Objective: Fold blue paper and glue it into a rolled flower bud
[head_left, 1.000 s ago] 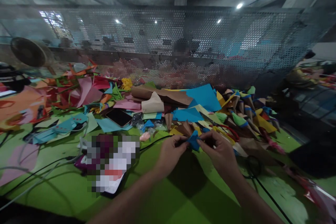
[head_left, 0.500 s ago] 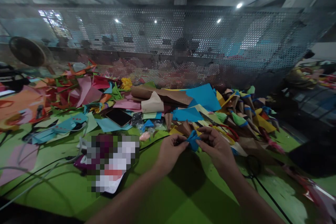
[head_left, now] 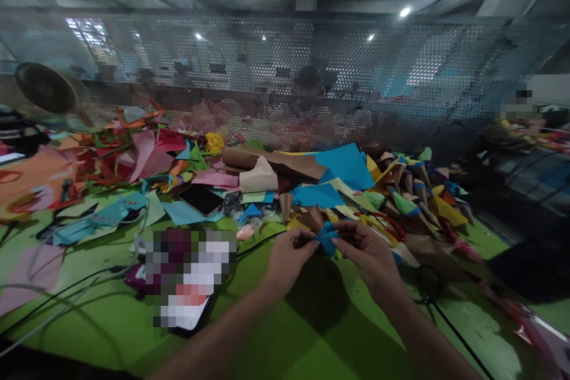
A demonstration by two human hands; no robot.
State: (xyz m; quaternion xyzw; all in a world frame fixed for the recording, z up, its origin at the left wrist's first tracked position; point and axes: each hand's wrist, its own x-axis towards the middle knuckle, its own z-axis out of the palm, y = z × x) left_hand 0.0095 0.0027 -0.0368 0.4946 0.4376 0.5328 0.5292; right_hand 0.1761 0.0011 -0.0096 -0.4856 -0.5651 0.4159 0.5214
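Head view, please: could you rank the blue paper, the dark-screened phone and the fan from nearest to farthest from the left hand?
From the left hand:
1. Blue paper: in its grip, on its right side.
2. Dark-screened phone: on the table, left and farther back.
3. Fan: far left, toward the back.

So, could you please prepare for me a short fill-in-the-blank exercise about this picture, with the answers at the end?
1. The left hand and the right hand hold between them a small folded piece whose colour is ____.
2. The bare tabletop below the hands is coloured ____.
3. Seen by the person, the dark-screened phone lies to the ____ of both hands.

Missing words: blue; green; left.
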